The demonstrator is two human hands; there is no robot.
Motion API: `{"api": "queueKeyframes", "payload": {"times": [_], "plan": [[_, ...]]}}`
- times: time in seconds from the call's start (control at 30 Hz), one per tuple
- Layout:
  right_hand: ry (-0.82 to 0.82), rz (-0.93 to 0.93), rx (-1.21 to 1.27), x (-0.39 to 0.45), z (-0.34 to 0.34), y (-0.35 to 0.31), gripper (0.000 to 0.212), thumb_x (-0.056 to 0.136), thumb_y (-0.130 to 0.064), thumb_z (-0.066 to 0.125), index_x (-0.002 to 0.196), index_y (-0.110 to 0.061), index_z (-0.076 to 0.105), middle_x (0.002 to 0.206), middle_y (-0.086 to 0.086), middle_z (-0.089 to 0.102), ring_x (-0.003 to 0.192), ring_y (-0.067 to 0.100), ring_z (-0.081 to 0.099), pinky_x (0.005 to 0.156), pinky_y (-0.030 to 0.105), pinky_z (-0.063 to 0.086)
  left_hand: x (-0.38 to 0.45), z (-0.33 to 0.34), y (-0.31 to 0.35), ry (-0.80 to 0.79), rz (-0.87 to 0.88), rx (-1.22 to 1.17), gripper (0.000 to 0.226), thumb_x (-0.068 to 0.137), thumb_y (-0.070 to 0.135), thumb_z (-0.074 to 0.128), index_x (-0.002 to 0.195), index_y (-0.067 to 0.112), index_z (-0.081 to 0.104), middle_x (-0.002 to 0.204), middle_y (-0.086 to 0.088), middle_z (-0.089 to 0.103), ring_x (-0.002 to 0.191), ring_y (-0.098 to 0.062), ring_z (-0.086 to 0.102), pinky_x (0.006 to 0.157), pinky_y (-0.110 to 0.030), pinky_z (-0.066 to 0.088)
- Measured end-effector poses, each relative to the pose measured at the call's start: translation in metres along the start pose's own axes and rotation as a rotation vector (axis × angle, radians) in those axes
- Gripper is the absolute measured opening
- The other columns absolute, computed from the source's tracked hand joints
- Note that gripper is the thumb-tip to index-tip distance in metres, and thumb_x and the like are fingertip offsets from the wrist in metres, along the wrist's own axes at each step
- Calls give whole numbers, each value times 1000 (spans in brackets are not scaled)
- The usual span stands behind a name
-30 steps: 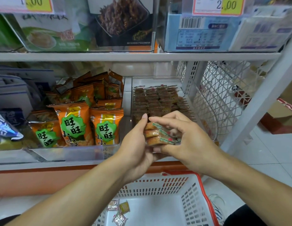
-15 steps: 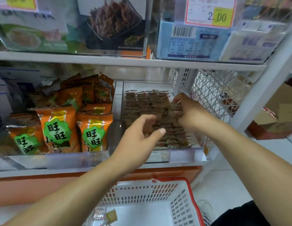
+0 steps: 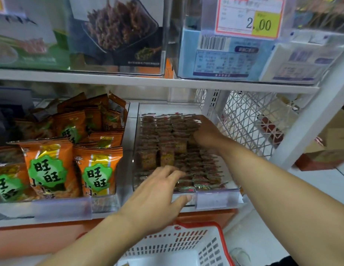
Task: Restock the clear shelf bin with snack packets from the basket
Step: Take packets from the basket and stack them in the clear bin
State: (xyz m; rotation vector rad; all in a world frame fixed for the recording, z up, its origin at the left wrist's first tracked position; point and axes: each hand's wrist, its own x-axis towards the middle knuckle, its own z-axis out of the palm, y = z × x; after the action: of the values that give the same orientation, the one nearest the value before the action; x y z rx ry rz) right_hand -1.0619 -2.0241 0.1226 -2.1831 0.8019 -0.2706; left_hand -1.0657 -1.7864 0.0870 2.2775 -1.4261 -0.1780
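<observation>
The clear shelf bin [image 3: 212, 198] sits mid-shelf, packed with rows of small brown snack packets [image 3: 167, 143]. My right hand [image 3: 207, 134] reaches deep into the bin's back right corner. Its thumb and fingers are wrapped around a short stack of packets standing in the right-hand row. My left hand [image 3: 157, 196] hovers at the bin's front with fingers spread. Its fingertips lie on the front packets and its thumb rests at the front wall, holding nothing. The white basket with a red rim [image 3: 224, 240] stands below the shelf, and its inside is mostly out of view.
To the left, a second bin holds orange packets with green labels [image 3: 50, 169]. An upper shelf [image 3: 167, 81] with boxed goods and a 2.00 price tag [image 3: 261, 24] overhangs the bin. A white wire mesh panel [image 3: 250, 121] and a slanted shelf upright [image 3: 309, 121] close the right side.
Both hands held a stack of packets in front of the bin. My right hand carried it to the back right row. My left hand let go and dropped to the front edge.
</observation>
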Motion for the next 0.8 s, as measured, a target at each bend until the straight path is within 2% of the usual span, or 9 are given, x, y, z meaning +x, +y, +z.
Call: {"api": "queueKeyframes", "payload": {"times": [0.07,0.17,0.27,0.4,0.47,0.57,0.67,0.73,0.8], "plan": [[-27,-13,-27,1,1,-1,57,90,-2,56,144,-19,48,126,-2,60,108,16,56,83,25,45,-1,0,0,5,-1,-9,62,96,66,46,150,37,39,146,17,40,138,-3,32,112,-23,32],[-94,-14,-135,1,2,-1,63,89,-2,54,149,-18,45,143,5,56,124,24,55,100,29,45,-1,0,1,13,-2,-23,61,96,66,46,149,36,40,145,17,41,136,-3,33,111,-24,33],[-102,-25,-209,3,1,-3,58,91,-3,50,148,-17,49,144,15,54,125,30,55,100,32,47,-1,0,1,29,-2,-27,60,96,64,49,149,36,42,145,17,42,136,-3,35,111,-25,35],[-183,-56,-395,-1,7,3,72,100,-6,43,162,-18,8,169,12,-2,156,27,0,121,36,14,-1,2,-1,26,7,-17,59,96,60,53,147,33,44,145,16,44,137,-4,35,111,-24,35],[-154,-76,-332,-3,10,8,77,98,-2,45,162,-22,6,169,7,-9,156,25,-5,121,33,11,0,2,-2,27,7,-20,58,96,59,54,147,33,45,144,16,44,137,-4,35,111,-23,34],[27,-77,-138,-5,10,9,75,91,2,55,158,-22,29,166,9,20,153,28,21,118,30,22,0,2,-1,28,11,-33,59,95,56,56,148,33,44,145,16,44,137,-4,34,111,-22,34],[74,-159,-107,-11,11,7,47,90,2,62,133,-17,60,136,6,61,129,23,55,113,38,42,-2,-1,1,35,42,-37,60,94,50,62,148,31,44,146,13,44,138,-4,33,113,-21,30],[161,-222,-116,-22,11,5,37,91,-1,65,125,-14,65,128,6,65,122,21,59,110,35,44,-7,-8,6,46,64,-31,58,93,44,67,146,29,48,144,11,47,137,-6,34,114,-21,30],[402,-345,-109,-38,5,-6,35,90,5,59,121,-11,65,129,9,61,123,23,55,108,30,42,-14,-18,11,92,106,-5,50,90,36,71,137,25,57,134,8,55,130,-10,41,110,-23,36]]}}
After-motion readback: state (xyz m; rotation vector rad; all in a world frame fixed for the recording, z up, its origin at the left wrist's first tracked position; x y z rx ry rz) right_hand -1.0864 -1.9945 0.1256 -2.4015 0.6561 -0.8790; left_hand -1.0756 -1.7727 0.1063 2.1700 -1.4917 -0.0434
